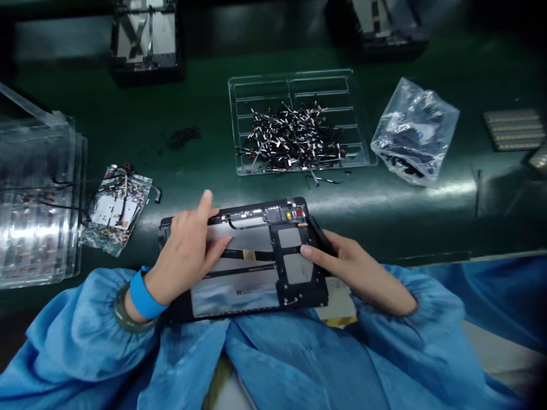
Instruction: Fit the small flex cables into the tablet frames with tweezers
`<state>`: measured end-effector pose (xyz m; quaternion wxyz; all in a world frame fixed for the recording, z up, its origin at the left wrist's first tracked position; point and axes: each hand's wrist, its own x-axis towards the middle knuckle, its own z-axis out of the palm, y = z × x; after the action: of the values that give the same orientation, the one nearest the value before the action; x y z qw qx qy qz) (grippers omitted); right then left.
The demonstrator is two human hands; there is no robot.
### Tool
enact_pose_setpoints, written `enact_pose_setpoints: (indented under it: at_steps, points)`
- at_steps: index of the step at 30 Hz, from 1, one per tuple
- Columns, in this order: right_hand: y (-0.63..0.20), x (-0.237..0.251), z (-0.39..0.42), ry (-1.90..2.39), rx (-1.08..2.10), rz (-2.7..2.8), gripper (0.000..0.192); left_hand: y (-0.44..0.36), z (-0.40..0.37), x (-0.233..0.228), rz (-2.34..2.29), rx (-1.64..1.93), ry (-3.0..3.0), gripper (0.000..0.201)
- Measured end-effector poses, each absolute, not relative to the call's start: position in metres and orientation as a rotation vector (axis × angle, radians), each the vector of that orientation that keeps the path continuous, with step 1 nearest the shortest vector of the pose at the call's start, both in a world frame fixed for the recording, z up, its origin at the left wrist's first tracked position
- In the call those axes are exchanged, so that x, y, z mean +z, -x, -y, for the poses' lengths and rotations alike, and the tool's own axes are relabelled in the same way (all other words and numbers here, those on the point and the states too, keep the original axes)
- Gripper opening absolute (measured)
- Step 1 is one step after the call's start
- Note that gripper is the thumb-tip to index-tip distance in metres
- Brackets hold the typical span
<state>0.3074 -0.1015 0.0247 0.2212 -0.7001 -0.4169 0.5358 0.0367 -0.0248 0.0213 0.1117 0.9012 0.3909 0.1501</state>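
Observation:
An opened tablet [252, 267] with its black inner frame and grey panels showing lies at the near edge of the green table [410, 210], partly over my lap. My left hand [183, 256] rests flat on its left part, index finger stretched toward the top edge, fingers apart. My right hand [354, 267] grips the tablet's right edge, thumb pressed on the black frame beside a grey pad. A blue band sits on my left wrist.
A clear tray [363, 154] with several small black cable parts stands behind the tablet. A clear plastic bag [414, 131] of dark parts lies at right, a smaller parts bag [115, 210] at left, stacked clear trays [38, 205] at far left, black fixtures at the back.

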Motion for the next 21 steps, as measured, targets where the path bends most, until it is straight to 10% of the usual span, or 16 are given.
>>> enact_pose_setpoints:
  at_steps: [10, 21]
  points:
    - [-0.305, 0.015, 0.111, 1.44, 1.648, 0.801, 0.036, -0.048, -0.089, 0.099, -1.32, 0.329, -2.325, 0.041]
    - [-0.311, 0.012, 0.102, 1.442, 1.619, 0.88, 0.032, -0.066, -0.081, 0.066, -0.925, -0.302, -1.788, 0.049]
